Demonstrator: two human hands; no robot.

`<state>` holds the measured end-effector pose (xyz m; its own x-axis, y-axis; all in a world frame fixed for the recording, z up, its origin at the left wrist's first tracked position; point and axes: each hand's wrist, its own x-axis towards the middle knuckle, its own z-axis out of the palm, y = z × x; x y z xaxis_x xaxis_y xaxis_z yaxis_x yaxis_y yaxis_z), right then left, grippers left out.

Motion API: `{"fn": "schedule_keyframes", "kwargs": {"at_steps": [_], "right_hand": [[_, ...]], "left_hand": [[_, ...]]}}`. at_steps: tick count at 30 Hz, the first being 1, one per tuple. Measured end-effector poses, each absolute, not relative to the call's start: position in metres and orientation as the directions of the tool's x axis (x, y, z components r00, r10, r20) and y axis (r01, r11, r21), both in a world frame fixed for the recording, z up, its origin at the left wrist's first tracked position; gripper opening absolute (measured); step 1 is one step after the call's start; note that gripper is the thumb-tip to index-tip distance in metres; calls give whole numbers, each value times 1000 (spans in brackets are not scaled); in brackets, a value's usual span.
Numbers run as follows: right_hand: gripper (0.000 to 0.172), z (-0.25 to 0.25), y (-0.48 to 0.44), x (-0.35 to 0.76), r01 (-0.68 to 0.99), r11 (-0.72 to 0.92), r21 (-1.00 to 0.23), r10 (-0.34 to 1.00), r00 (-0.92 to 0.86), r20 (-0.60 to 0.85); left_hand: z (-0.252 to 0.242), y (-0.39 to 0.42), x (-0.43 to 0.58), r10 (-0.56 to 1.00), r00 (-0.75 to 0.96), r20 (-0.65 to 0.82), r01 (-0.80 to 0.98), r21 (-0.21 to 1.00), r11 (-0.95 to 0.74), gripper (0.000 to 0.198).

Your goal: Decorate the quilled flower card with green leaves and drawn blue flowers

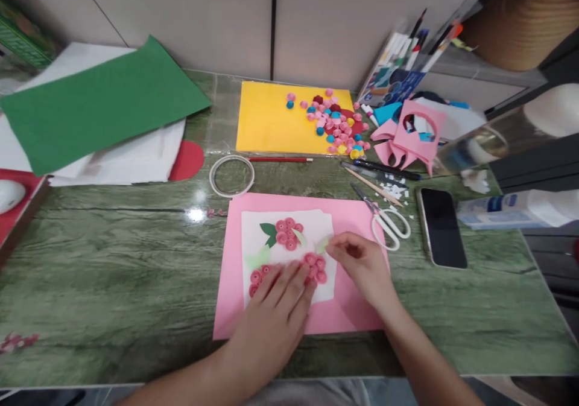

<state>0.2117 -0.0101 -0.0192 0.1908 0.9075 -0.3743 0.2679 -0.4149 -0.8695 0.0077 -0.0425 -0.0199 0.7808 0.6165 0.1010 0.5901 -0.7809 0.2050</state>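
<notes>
Could crease or skew the pale green leaf (322, 245) through too hard a pinch by the right hand (364, 267), closed thumb-to-fingertips on it by the right edge of the white sheet (312, 221). Could also flatten the lower pink clusters (315, 267), with heavy pressure from the left hand (271, 315), spread flat across the sheet, fingers slightly apart, gripping nothing visible; under the palm, impossible to tell. Looks squarish and white, set on larger pink paper (353, 309), with tightly coiled flowers and dark green leaves (270, 230) beside the upper cluster (284, 236).
</notes>
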Motion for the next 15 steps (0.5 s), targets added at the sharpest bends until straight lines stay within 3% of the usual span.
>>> {"fn": "schedule_keyframes", "kwargs": {"at_steps": [15], "right_hand": [[15,-16,-10,208,452,-421,-786,907,184,-380]], "left_hand": [[-19,-39,6,593,802,71,575,182,-798,44]]}}
